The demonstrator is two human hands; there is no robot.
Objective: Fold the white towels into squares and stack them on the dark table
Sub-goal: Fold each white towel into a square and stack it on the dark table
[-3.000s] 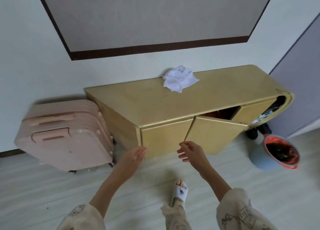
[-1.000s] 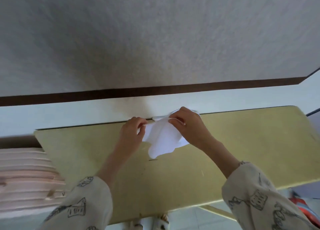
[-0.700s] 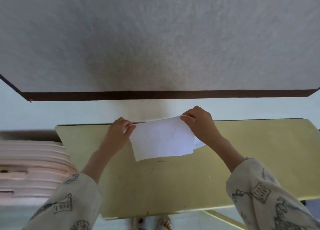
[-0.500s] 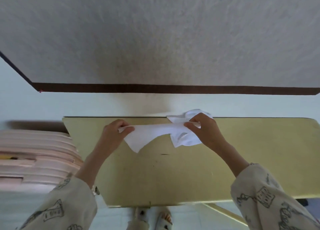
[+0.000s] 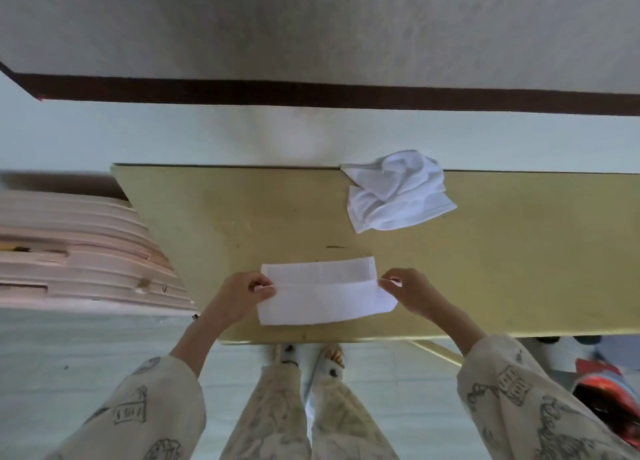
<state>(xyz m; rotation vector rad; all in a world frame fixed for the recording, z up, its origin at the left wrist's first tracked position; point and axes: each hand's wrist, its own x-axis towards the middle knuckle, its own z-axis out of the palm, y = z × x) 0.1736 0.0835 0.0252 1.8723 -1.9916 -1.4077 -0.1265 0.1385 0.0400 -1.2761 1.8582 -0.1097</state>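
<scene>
A white towel [image 5: 322, 298] lies near the front edge of the yellow-olive cabinet top [image 5: 502, 269], with its near half folded over toward the far edge. My left hand [image 5: 242, 295] pinches the fold's left corner and my right hand [image 5: 412, 291] pinches its right corner. A crumpled heap of white towels [image 5: 396, 191] rests at the back of the top, against the wall.
A pink ribbed suitcase [image 5: 76, 251] stands left of the cabinet. My legs and slippered feet [image 5: 308, 359] are just below the front edge. A bucket with red contents [image 5: 609, 390] sits at the lower right on the pale floor. A dark-framed panel [image 5: 311, 92] hangs on the wall.
I walked up to the cabinet, pulled one towel out of the heap, stretched it between both hands, and brought it down flat near the front edge, where I am folding it over.
</scene>
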